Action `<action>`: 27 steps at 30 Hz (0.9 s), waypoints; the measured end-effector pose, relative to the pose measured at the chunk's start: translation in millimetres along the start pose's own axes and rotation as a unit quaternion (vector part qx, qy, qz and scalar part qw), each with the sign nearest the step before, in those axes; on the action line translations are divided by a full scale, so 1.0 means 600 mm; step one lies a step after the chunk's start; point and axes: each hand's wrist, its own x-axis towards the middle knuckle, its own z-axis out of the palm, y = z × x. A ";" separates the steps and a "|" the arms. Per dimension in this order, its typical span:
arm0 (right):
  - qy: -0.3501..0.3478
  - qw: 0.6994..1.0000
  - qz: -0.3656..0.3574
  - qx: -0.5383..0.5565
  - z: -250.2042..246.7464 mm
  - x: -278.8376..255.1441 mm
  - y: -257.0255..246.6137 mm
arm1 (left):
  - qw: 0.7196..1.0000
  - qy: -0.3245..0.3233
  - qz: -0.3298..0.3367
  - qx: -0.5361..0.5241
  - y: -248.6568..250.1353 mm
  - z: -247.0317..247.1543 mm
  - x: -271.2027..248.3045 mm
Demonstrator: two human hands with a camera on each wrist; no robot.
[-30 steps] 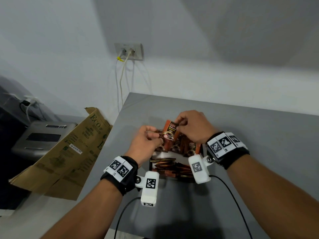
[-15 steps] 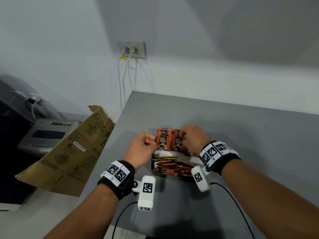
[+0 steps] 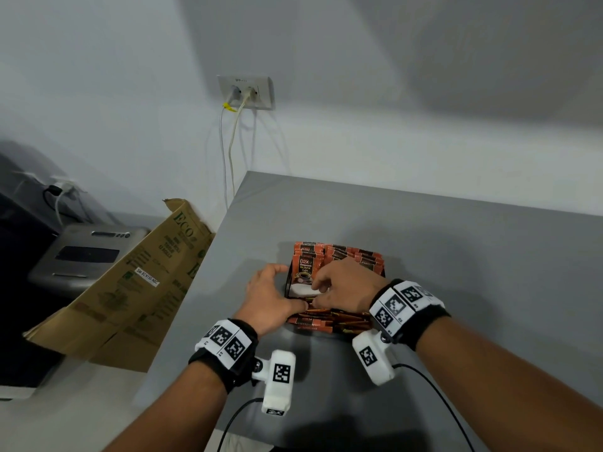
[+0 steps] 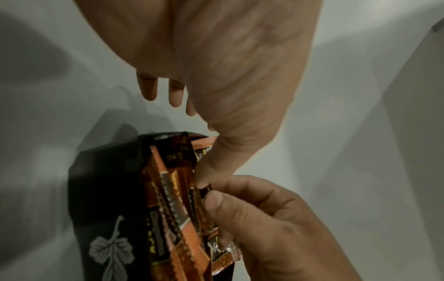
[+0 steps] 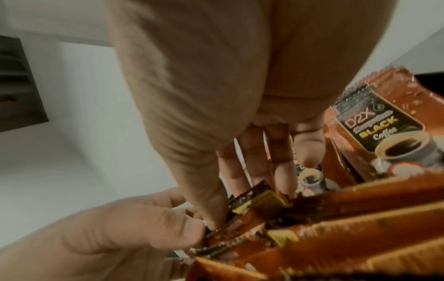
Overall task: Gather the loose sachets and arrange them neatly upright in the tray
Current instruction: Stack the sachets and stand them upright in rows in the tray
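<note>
A black tray [image 3: 287,282] with a leaf print [image 4: 110,247] sits on the grey table. Orange "D2X Black Coffee" sachets [image 3: 306,272] stand upright in its far part. Several more sachets [image 3: 329,318] lean close together in the near part. My left hand [image 3: 287,288] is at the tray's left side with straight fingers, its thumb [image 4: 204,176] touching the top edge of a near sachet. My right hand [image 3: 318,290] reaches down into the near row, its thumb [image 4: 216,201] and curled fingers pinching sachet tops [image 5: 252,195]. The hands hide the tray's middle.
The grey table [image 3: 456,272] ends at a left edge beside the tray. A flattened cardboard box [image 3: 130,282] leans there, with a grey device [image 3: 85,252] behind it. A wall socket [image 3: 246,91] with cables hangs above the table's far corner.
One second ago my right hand held a sachet up over the tray; it then went down into the far row. Both hands have since come nearer, to the front row.
</note>
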 end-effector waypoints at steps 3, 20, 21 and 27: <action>0.000 1.000 -0.006 -0.006 0.005 0.007 -0.003 | 1.000 -0.003 -0.001 -0.002 -0.004 0.000 0.001; 0.007 0.996 -0.011 -0.083 0.017 0.021 -0.010 | 0.999 -0.005 0.003 -0.042 -0.021 0.007 0.003; 0.015 0.997 -0.008 -0.076 0.013 0.019 -0.011 | 0.999 -0.006 0.005 -0.046 -0.019 0.007 0.001; 0.109 0.992 0.008 0.063 -0.057 -0.022 -0.016 | 0.989 -0.005 0.047 -0.143 0.003 -0.011 -0.005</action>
